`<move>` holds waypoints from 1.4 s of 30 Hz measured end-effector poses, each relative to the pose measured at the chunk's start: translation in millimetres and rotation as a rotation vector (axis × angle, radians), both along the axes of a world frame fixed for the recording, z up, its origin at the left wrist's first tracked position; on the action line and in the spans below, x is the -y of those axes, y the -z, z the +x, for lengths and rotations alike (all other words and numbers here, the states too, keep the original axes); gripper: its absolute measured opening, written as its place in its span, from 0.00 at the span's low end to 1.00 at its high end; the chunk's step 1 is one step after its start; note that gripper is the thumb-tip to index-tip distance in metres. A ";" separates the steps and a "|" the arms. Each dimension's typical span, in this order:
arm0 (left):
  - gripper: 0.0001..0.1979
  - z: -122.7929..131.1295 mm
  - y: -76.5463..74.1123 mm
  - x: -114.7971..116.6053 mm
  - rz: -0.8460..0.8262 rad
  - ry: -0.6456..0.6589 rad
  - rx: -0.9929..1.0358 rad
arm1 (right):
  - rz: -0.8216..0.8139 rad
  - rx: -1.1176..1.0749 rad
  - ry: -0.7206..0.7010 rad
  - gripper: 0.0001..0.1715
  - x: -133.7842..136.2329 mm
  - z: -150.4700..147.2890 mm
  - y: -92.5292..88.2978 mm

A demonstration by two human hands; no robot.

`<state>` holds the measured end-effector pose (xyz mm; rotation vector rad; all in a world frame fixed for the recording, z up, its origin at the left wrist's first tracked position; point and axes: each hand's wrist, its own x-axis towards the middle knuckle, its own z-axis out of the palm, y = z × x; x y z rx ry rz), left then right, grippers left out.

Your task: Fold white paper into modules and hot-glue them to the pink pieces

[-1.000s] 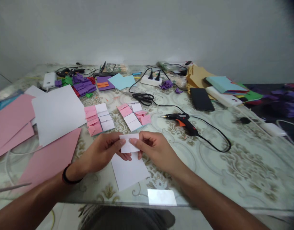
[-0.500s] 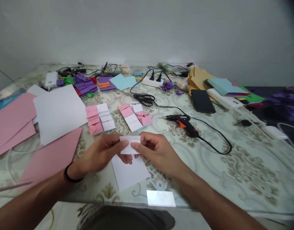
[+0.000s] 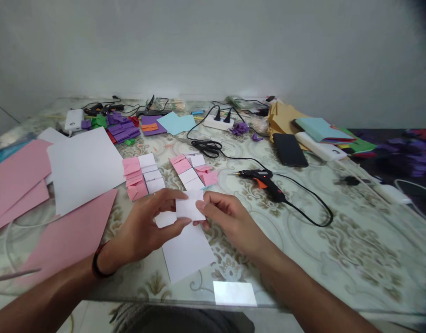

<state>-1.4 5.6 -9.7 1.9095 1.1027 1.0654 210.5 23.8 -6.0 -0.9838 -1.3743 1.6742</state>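
Observation:
A small piece of white paper (image 3: 189, 207) is pinched at its right side between the thumb and fingers of my right hand (image 3: 227, 215). My left hand (image 3: 148, 222) spans the paper's left side. Its thumb and forefinger are spread, near the lower and upper edges; whether they press on it I cannot tell. Under both hands a larger white sheet (image 3: 188, 256) lies on the table, partly covered. Just beyond, two sets of folded pink and white paper pieces, a left set (image 3: 134, 173) and a right set (image 3: 190, 175), rest on the patterned tabletop.
A glue gun (image 3: 265, 180) with its cable lies to the right, black scissors (image 3: 208, 147) farther back. Pink sheets (image 3: 70, 231) and a big white sheet (image 3: 86, 164) cover the left. A phone (image 3: 289, 150), a power strip (image 3: 218, 122) and purple folded papers (image 3: 122, 129) stand behind.
My left thumb and fingers have come off the face of the small paper and spread apart. The paper now shows a larger, squarer face, still in my right hand.

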 end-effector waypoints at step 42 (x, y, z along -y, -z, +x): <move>0.15 -0.8 -10.0 -2.3 -0.211 0.005 -0.075 | 0.200 0.168 0.084 0.12 3.4 -3.7 3.5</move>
